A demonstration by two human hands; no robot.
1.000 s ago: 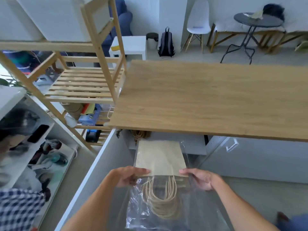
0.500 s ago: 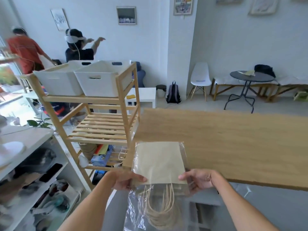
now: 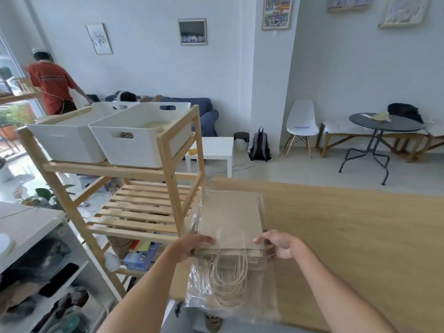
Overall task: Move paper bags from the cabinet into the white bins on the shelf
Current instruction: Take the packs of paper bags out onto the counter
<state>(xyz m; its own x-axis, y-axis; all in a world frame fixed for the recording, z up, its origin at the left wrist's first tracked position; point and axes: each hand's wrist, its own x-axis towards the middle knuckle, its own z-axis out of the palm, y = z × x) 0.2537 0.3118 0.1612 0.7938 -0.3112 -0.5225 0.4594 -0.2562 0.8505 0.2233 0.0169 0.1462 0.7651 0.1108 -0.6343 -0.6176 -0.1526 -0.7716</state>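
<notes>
We hold a flat stack of paper bags [image 3: 231,219] in front of us, still wrapped in a loose clear plastic sleeve [image 3: 204,296] that hangs open at the near end, where the twisted paper handles [image 3: 230,282] dangle toward six o'clock. Our left hand [image 3: 192,245] clamps the stack's left edge with the thumb on top, and our right hand [image 3: 280,245] clamps the right edge the same way, so the two hands sit apart with the stack's width between them. The stack lies roughly level over the near left corner of the wooden worktop [image 3: 348,236]; we cannot tell whether it touches the surface or floats just above it.

At about ten o'clock from the bags stands the wooden shelf [image 3: 168,164], just beside the worktop's left end. On its top level sit two white bins side by side, touching: the right bin [image 3: 134,140], which shows something pale inside and a brownish shape through its handle slot, and the left bin [image 3: 64,140], whose contents we cannot make out. The slatted middle level [image 3: 144,207] below them is bare.

Farther off at eleven o'clock a person in a red shirt [image 3: 51,85] stands with their back to us.
</notes>
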